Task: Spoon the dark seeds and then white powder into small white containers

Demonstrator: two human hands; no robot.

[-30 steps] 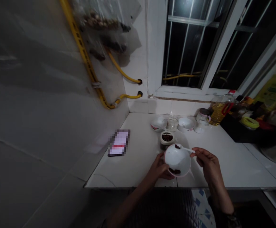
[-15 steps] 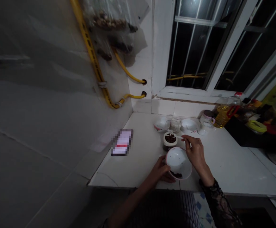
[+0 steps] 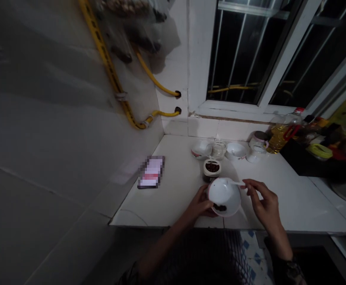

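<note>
My left hand (image 3: 203,204) grips the left rim of a white bowl (image 3: 228,190), which tilts toward me near the counter's front edge. A small heap of dark bits (image 3: 219,207) lies low inside it. Between the fingertips of my right hand (image 3: 263,198) is the handle of a small white spoon (image 3: 235,183); its other end reaches over the bowl's upper right rim. Just behind the bowl stands an open jar (image 3: 212,166) with a white rim, full of dark reddish-brown pieces.
Behind the jar are a patterned bowl (image 3: 201,149), a clear glass container (image 3: 218,149), a white bowl (image 3: 236,151) and a lidded jar (image 3: 258,144). A phone (image 3: 151,172) lies at left. An oil bottle (image 3: 282,132) and a black rack (image 3: 302,160) stand at right.
My right hand has moved right and toward me, bringing the spoon from beside the jar to over the bowl. My left hand still holds the bowl. The view has shifted slightly.
</note>
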